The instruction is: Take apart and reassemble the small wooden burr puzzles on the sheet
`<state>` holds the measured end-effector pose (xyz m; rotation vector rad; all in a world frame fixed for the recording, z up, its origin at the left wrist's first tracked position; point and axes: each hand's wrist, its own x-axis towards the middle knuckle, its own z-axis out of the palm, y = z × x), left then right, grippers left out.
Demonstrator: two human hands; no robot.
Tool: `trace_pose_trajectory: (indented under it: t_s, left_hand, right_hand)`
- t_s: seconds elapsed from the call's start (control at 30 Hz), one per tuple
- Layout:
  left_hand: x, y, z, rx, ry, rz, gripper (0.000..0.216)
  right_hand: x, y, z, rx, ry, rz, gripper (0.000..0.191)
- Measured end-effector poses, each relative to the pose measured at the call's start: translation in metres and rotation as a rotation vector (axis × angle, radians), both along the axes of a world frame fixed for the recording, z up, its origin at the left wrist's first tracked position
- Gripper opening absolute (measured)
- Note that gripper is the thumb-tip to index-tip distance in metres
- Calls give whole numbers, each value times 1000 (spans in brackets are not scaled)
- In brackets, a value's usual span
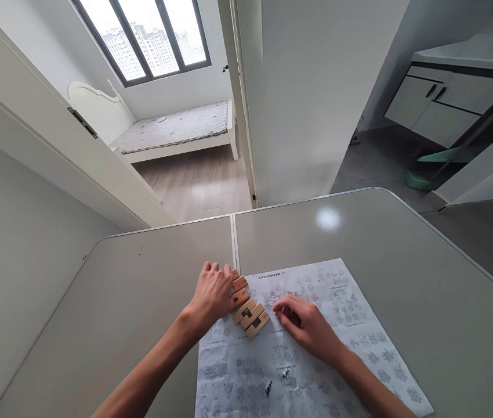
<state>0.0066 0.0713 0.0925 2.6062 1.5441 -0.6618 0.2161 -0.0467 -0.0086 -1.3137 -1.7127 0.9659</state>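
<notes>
Several small wooden blocks [252, 317] lie side by side in a slanting row at the upper left of a large printed sheet [316, 354]. The nearer blocks are pale with dark square marks, and the farther ones [240, 297] are more orange and bear black marks. My left hand [214, 288] is closed over the left side of the orange blocks, hiding part of them. To the right of the row, my right hand [306, 323] rests on the sheet with its fingers curled in. Nothing shows in it, and its fingertips are apart from the pale blocks.
The sheet lies on a grey table [177, 255] with a metal seam [234, 241] and rounded far corners. Two small dark, ragged spots [268, 388] show on the paper. Beyond the table are a doorway, a bed [181, 130] and a white cabinet [446, 104].
</notes>
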Motion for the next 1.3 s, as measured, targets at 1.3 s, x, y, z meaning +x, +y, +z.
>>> trace_pose_trajectory:
  t_s: [1.3]
  left_hand:
    - [0, 1, 8, 36, -34, -26, 11]
  right_hand:
    - [-1, 1, -1, -21, -4, 8, 16]
